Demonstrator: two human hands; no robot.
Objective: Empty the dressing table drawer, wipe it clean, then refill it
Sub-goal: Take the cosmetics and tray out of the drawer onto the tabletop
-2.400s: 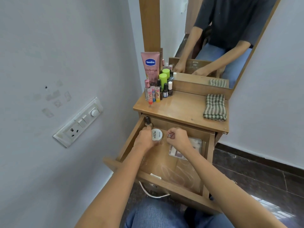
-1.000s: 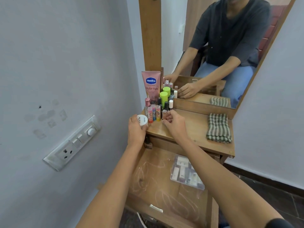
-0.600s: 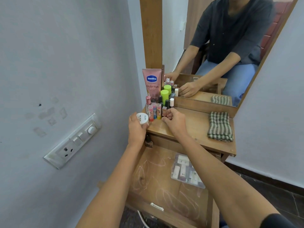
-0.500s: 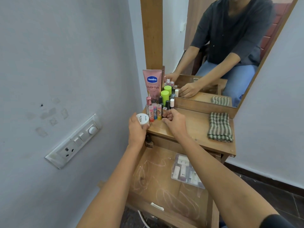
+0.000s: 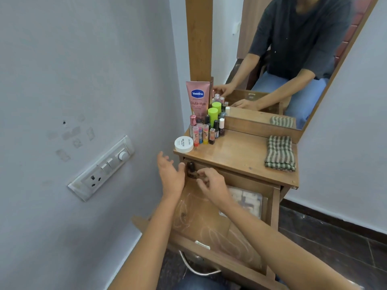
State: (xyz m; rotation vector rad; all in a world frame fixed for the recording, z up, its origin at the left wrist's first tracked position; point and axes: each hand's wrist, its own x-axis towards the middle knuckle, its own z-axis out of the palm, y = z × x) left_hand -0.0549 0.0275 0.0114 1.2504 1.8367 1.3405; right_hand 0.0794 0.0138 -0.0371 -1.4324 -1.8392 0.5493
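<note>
The jar now sits released at the tabletop's front-left corner; the open, empty left hand and loosely curled right hand have dropped to the bottle in the drawer's back-left corner, so emptying continues.

Both my forearms are bare from elbow to wrist, with no watch, band or ring showing on my left hand or my right hand. The mirror shows me in a dark charcoal short-sleeved t-shirt, loose fit with plain fabric, sleeves ending around the elbow, over blue denim jeans; the same blue denim shows at the bottom edge of the view between my arms. A sliver of dark sleeve hem sits at the frame's lower right corner, too cut off to read more
</note>
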